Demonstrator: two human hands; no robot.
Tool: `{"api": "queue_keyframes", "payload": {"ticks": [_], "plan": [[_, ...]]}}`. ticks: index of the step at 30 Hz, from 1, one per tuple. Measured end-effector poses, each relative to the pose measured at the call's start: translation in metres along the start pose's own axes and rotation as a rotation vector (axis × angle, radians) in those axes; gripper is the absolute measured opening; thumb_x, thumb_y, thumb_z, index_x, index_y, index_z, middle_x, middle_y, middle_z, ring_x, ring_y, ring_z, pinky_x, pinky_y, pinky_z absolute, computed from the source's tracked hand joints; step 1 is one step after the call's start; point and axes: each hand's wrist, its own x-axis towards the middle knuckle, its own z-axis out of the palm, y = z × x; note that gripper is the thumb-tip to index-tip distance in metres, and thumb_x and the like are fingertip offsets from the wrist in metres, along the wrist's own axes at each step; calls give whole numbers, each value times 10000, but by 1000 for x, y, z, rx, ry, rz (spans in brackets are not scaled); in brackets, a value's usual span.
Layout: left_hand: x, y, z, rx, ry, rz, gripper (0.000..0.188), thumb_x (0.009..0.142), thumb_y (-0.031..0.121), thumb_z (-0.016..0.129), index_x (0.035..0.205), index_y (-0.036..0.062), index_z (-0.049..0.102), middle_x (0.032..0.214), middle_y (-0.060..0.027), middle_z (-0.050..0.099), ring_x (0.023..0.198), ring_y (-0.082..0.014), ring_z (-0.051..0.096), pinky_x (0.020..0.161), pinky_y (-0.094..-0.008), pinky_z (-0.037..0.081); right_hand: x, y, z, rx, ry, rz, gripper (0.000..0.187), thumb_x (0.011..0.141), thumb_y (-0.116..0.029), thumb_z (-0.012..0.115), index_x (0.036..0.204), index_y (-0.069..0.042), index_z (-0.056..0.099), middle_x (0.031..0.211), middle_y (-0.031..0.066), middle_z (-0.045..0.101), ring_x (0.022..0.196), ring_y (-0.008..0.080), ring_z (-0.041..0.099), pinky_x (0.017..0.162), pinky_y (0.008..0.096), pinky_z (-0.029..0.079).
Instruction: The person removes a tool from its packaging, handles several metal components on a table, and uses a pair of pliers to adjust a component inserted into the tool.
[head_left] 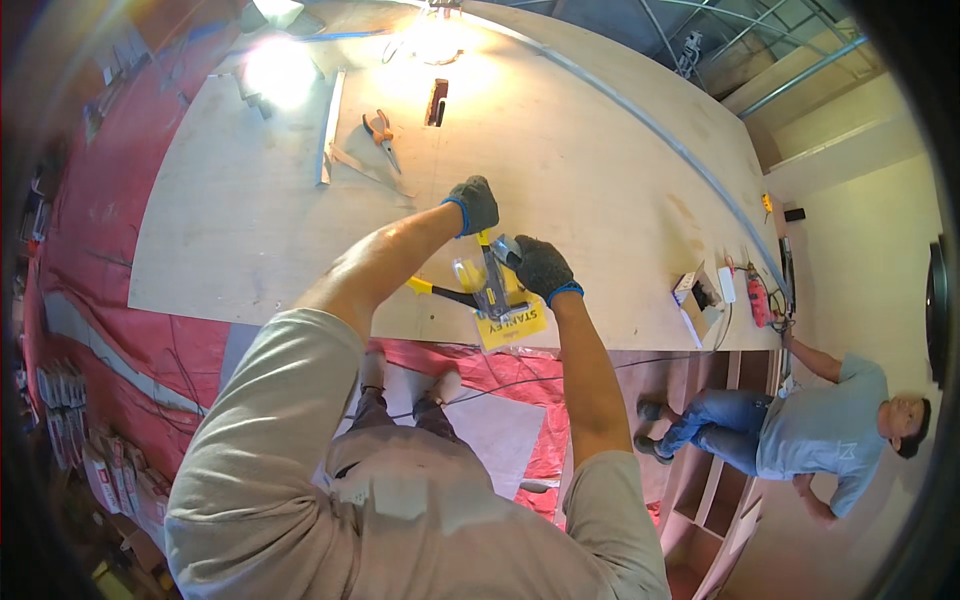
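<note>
Two handles (424,286) spread from the black-and-yellow hand tool (492,290) at frame centre: one rises to the left hand (478,205), apparently fisted around its end, the other points left; the right hand (545,268), nearer the tool's body, curls at a grey piece (507,250), hold unclear.

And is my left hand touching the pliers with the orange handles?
Apart. The head view shows a bare stretch of pale wooden board between your left hand and the orange-handled pliers.

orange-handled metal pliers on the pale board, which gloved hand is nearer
Left: the dark-gloved left hand is below and right of the pliers; the right hand is farther below and right.
</note>
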Motion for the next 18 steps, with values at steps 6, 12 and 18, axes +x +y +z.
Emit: {"api": "queue_keyframes", "payload": {"ticks": [6, 12, 18], "plan": [[4, 19, 56, -148, 301, -146, 201, 796, 174, 623, 963, 118, 719, 1178, -133, 637, 1108, -302, 578, 920, -441, 470, 3, 27, 49, 103, 41, 30, 485, 915, -373, 570, 1202, 17, 603, 1061, 281, 668, 970, 425, 653, 875, 492, 510], [8, 39, 29, -815, 191, -698, 474, 823, 283, 596, 1270, 124, 590, 1368, -253, 454, 1308, -394, 399, 1080, -563, 291, 12, 30, 33, 114, -128, 93, 502, 917, -369, 558, 1238, 17, 561, 1145, 264, 645, 1066, 404, 625, 926, 478, 490], [27, 59, 62, -692, 532, -909, 397, 775, 261, 609, 1156, 160, 658, 1344, -196, 510, 1289, -367, 417, 1079, -521, 267, 11, 47, 40, 244, -154, -107, 434, 944, -332, 540, 1175, 35, 550, 1021, 281, 662, 952, 434, 645, 852, 504, 501]]}}
